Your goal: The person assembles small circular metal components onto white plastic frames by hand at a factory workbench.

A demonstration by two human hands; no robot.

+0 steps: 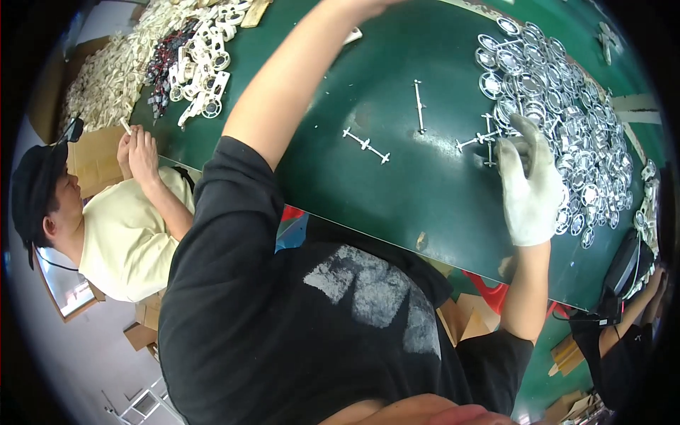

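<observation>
My right hand (530,185), in a whitish work glove, hovers at the left edge of a heap of shiny silver parts with round rings (528,83). Its thumb and fingers are curved with a gap between them, and I see nothing held. Just beyond the fingertips lie thin silver rods with short crossbars (476,142), overlapping each other. Two similar pieces, a straight rod (421,108) and a slanted rod (365,144), rest apart on the green table. My bare left arm reaches to the far edge of view; only part of my left hand (365,6) shows, its fingers cut off.
The green tabletop (319,173) carries silvery dust near the rods. Cream-coloured parts (202,71) and dark red-black pieces (166,67) are heaped at the far left. A co-worker (131,227) sits there handling a small white piece. Another person's arms (641,308) show at the right.
</observation>
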